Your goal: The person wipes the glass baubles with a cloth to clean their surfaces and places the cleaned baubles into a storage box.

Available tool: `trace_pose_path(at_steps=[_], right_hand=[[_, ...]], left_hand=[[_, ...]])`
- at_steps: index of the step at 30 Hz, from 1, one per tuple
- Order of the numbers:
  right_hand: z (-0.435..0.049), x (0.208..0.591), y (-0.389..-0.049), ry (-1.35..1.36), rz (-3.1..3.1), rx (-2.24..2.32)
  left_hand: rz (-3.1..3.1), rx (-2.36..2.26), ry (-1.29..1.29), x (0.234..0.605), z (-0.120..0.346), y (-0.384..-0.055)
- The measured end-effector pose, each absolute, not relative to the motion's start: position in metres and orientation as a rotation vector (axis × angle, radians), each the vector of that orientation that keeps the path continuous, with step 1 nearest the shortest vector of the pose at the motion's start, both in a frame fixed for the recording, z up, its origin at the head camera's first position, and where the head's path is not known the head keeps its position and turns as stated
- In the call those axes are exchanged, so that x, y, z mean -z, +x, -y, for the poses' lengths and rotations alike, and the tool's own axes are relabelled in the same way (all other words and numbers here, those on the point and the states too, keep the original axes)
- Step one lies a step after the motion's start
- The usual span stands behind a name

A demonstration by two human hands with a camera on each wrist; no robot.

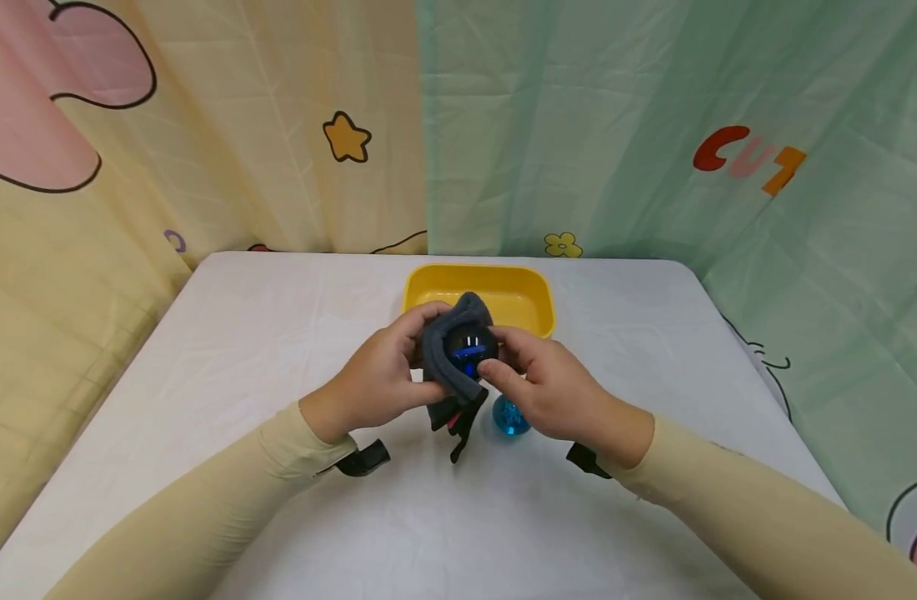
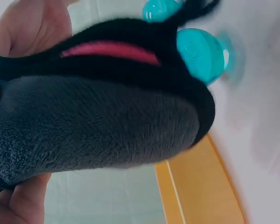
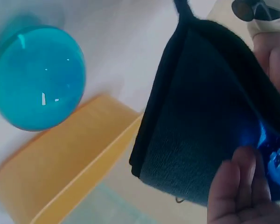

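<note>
A dark blue, shiny ball (image 1: 471, 352) sits in a fold of grey fleecy cloth (image 1: 469, 310) with black edging and a cord loop. My left hand (image 1: 379, 371) grips the cloth from the left, thumb on the near side. From the right, my right hand (image 1: 552, 383) holds the ball between thumb and fingers against the cloth. A pink strip (image 2: 112, 50) shows along the cloth's black edge in the left wrist view. On the table just below the right hand lies a clear teal ball (image 1: 511, 417), partly covered by that hand in the head view.
Behind the hands stands a yellow tray (image 1: 547, 304) on the white-covered table (image 1: 308, 308). A second teal round thing (image 2: 159, 9) shows at the top of the left wrist view. Printed curtains (image 1: 578, 125) hang behind the table and at its sides.
</note>
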State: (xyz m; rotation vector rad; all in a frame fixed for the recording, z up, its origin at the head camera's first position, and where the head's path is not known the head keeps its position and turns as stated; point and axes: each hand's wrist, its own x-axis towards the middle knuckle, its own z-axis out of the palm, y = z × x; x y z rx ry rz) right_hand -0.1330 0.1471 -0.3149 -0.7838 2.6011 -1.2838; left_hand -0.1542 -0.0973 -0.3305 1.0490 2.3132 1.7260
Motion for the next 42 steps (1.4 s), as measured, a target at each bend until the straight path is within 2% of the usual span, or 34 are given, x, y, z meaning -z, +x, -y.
trace_pose_path(at_steps=[10,16,18,24,26,30,36,42], right_hand=[[-0.147,0.307,-0.131,-1.141,-2.953,0.714],[-0.154,0.309,-0.137,-1.495,-3.167,0.445],[-0.154,0.311,-0.137,-1.448,-3.129,0.534],[-0.148,0.313,-0.136,-0.854,-2.657,1.186],[-0.146,0.314,-0.135,-0.776,-2.582,1.280],[-0.144,0.311,-0.131,-0.860,-2.690,1.185],[-0.145,0.305,-0.128,-1.113,-2.904,0.808],[-0.151,0.306,-0.134,-1.462,-3.148,0.498]], left_hand=[[-2.299,-1.762,1.076,0.327,0.099,-0.155],[-2.285,-1.749,1.063,0.327,0.100,-0.154],[-2.288,-1.745,1.063,0.327,0.100,-0.153],[-2.319,-1.704,1.050,0.328,0.099,-0.152],[-2.333,-1.692,1.051,0.329,0.100,-0.151],[-2.334,-1.709,1.074,0.328,0.101,-0.152],[-2.297,-1.760,1.086,0.324,0.102,-0.152],[-2.295,-1.745,1.084,0.326,0.102,-0.153]])
